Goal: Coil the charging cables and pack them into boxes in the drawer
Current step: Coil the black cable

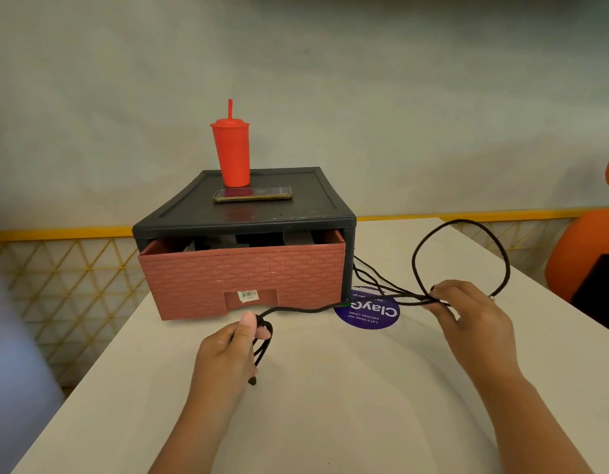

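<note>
In front of the red-brown plastic drawer with a brick pattern [241,278], the left hand [228,343] is pinching a thin black charging cable [296,310] between the thumb and the curled fingers. A few small loops of the cable are hanging under this hand, and one plug end is dangling at the bottom. From this grip the cable is running across the front of the drawer toward its right corner, where the right hand [467,313] is holding it with curled fingers. Above the right hand the cable is forming one big open loop, to the right of the drawer. More strands are running from this hand back to the drawer's right side. The drawer is standing partly pulled out of its black plastic case [248,213]; dark shapes are showing inside, but I cannot tell what they are. Above the drawer, on the case, a red plastic cup with lid and straw [232,155] is standing, and a flat dark phone [252,194] is lying just in front of it. A round purple sticker [371,318] is lying beside the drawer's right front corner on the white table [330,422].
</note>
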A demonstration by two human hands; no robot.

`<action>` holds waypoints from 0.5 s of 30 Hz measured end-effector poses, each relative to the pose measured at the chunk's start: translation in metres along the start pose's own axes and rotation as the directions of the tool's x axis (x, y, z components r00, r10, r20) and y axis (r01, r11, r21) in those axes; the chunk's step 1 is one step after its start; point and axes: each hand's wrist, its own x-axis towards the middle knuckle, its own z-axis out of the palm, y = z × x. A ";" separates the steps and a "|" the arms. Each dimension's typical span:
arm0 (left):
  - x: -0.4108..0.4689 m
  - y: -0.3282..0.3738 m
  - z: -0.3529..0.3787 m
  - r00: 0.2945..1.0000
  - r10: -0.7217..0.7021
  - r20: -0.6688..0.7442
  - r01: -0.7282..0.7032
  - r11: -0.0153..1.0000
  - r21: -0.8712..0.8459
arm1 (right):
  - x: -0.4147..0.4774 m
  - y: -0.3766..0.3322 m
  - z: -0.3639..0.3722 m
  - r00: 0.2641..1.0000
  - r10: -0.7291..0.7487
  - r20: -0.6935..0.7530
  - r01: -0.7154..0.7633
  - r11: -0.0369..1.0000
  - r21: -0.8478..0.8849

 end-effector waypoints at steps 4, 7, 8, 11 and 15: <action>0.003 0.001 -0.003 0.998 -0.042 -0.051 0.037 0.994 -0.106 | 0.002 0.004 -0.017 0.973 0.206 -0.110 -0.186 0.969 0.165; 0.010 -0.001 -0.013 0.989 -0.114 -0.097 0.090 0.971 -0.221 | 0.005 0.013 -0.028 0.890 0.415 -0.186 -0.354 0.889 0.292; 0.012 -0.001 -0.016 0.987 -0.130 -0.093 0.104 0.964 -0.247 | 0.005 0.016 -0.029 0.845 0.505 -0.179 -0.427 0.837 0.343; 0.014 -0.003 -0.019 0.984 -0.160 -0.080 0.128 0.942 -0.310 | 0.007 0.021 -0.030 0.661 0.744 -0.095 -0.594 0.597 0.540; 0.018 -0.004 -0.021 0.976 -0.195 -0.095 0.146 0.916 -0.375 | 0.013 0.030 -0.033 0.314 0.943 0.109 -0.599 0.107 0.793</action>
